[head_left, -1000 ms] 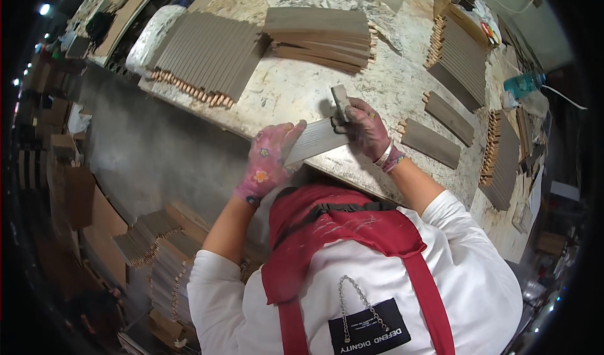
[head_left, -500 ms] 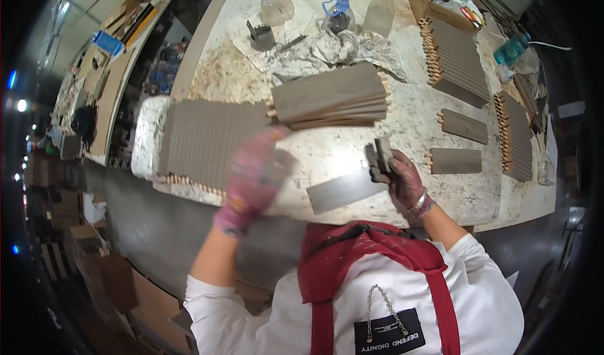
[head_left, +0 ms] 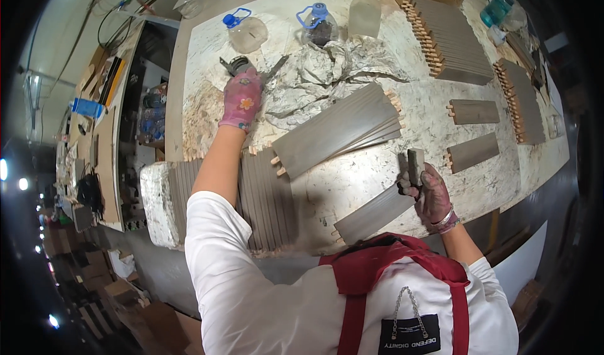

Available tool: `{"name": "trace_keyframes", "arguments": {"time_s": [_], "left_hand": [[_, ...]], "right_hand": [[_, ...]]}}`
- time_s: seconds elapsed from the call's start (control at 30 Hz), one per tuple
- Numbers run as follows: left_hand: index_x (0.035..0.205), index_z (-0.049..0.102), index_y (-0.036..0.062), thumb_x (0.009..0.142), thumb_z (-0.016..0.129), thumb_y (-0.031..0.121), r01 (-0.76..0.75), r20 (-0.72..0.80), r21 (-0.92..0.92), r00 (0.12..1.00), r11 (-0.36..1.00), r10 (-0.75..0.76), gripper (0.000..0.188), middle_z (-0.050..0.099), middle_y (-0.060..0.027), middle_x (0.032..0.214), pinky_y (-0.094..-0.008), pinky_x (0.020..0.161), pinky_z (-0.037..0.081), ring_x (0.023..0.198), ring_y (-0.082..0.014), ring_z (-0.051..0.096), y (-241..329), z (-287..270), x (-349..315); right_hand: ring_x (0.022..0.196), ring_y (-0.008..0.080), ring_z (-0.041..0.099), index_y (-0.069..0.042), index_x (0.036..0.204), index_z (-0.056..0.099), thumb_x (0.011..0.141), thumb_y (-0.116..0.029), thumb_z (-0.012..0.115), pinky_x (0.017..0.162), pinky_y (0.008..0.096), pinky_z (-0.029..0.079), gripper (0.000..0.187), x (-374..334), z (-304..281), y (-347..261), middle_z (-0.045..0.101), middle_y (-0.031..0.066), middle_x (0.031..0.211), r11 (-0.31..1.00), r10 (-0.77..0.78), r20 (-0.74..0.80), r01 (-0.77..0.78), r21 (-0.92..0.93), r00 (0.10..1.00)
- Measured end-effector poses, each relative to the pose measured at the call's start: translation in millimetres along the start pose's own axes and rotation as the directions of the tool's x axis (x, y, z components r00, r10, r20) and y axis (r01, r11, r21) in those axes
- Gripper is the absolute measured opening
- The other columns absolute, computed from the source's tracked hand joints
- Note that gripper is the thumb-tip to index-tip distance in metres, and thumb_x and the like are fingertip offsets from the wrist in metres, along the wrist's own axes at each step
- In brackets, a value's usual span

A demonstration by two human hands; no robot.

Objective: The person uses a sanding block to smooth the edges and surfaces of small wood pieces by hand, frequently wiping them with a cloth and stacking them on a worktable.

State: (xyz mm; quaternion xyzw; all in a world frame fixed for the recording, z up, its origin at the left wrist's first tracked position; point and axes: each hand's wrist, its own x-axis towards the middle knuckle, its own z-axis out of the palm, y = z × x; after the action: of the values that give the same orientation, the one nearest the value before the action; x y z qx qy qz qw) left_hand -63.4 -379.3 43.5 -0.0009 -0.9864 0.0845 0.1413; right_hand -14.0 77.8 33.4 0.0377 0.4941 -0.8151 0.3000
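Grey block (head_left: 416,166) held by the right hand (head_left: 434,196), pegged board (head_left: 376,215) alongside

The grey block, small and bluntly rectangular, stood upright in the right hand, whose grip was closed around it above the near part of the desk (head_left: 321,205); the glove was pink, its fingertips caked dark. The pegged board, flat, smooth and grey with a pale sheen, lay just beside that hand at the near edge, stubby wooden dowels at its left end. The left hand (head_left: 243,97), in a pink flower-printed glove, reached to a dark round container (head_left: 238,64); the fingertips were hidden, so whether its grip was clenched or loose could not be told.

Between the hands lay a fanned stack (head_left: 340,128) of thin grey-brown boards with round pegs. Beyond it sprawled a crumpled, smeared sheet (head_left: 314,75), and behind that stood a clear rounded jug (head_left: 247,36) with a blue cap, another jug (head_left: 320,33) with dark contents, and a tall cloudy bottle (head_left: 365,10). At left, a ridged row of boards (head_left: 267,198) sat against a bundle in shiny white wrapping (head_left: 159,205). Two loose boards (head_left: 475,111) rested at right, before a peg-edged stack (head_left: 453,40).
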Motion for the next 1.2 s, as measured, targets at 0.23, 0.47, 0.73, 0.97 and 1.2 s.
{"name": "trace_keyframes", "arguments": {"time_s": [0.23, 0.47, 0.73, 0.97, 1.2], "left_hand": [[0.089, 0.059, 0.0077, 0.086, 0.053, 0.019, -0.232, 0.073, 0.067, 0.971, 0.970, 0.228, 0.013, 0.059, -0.0112, 0.092, -0.0375, 0.080, 0.044, 0.089, -0.0254, 0.058, -2.6, 24.0, 16.8], [0.102, 0.061, 0.0087, 0.081, 0.053, 0.014, -0.362, -0.046, 0.179, 0.926, 0.915, 0.376, 0.023, 0.058, -0.0083, 0.115, -0.0402, 0.101, 0.035, 0.116, -0.0286, 0.049, -9.9, 11.9, 34.8], [0.102, 0.065, 0.0044, 0.081, 0.060, 0.006, 0.076, -0.180, -0.445, 0.968, 0.892, -0.173, 0.021, 0.064, -0.0102, 0.100, -0.0370, 0.094, 0.042, 0.101, -0.0294, 0.058, 72.6, -162.4, -38.7], [0.094, 0.066, 0.0041, 0.084, 0.061, 0.011, 0.358, 0.255, -0.668, 0.934, 0.652, -0.251, 0.014, 0.060, -0.0106, 0.086, -0.0348, 0.068, 0.047, 0.075, -0.0237, 0.059, 231.9, -174.5, -138.7], [0.099, 0.065, 0.0075, 0.086, 0.057, 0.014, 0.583, 0.465, -0.551, 0.809, 0.597, -0.360, 0.017, 0.057, -0.0127, 0.085, -0.0360, 0.068, 0.046, 0.077, -0.0292, 0.059, 305.5, -144.6, -169.8]], "right_hand": [[0.079, 0.0160, 0.051, 0.003, 0.114, 0.049, 0.082, -0.041, 0.063, 0.067, 0.0244, 0.042, 0.056, 4.1, -1.1, 3.0, 0.055, 0.0088, 0.091, 0.996, -0.024, 0.036, 0.021, 0.089, 0.999], [0.085, 0.0170, 0.054, 0.004, 0.119, 0.046, 0.086, -0.042, 0.056, 0.073, 0.0268, 0.044, 0.058, 2.9, -6.4, -2.1, 0.056, 0.0108, 0.098, 1.000, -0.012, 0.060, 0.011, 0.027, 0.998], [0.083, 0.0156, 0.058, 0.004, 0.119, 0.048, 0.089, -0.038, 0.053, 0.075, 0.0263, 0.047, 0.052, 7.4, -35.4, -15.1, 0.058, 0.0117, 0.098, 0.992, -0.098, 0.134, 0.085, 0.097, 0.986], [0.080, 0.0140, 0.056, 0.004, 0.117, 0.049, 0.090, -0.030, 0.054, 0.068, 0.0259, 0.046, 0.044, 12.9, -69.4, -36.5, 0.058, 0.0091, 0.094, 0.991, -0.069, 0.113, 0.055, 0.124, 0.991], [0.084, 0.0160, 0.057, 0.001, 0.114, 0.051, 0.089, -0.033, 0.057, 0.072, 0.0276, 0.048, 0.043, 26.3, -95.2, -14.6, 0.059, 0.0102, 0.098, 1.000, -0.025, 0.309, 0.030, -0.011, 0.951]]}}
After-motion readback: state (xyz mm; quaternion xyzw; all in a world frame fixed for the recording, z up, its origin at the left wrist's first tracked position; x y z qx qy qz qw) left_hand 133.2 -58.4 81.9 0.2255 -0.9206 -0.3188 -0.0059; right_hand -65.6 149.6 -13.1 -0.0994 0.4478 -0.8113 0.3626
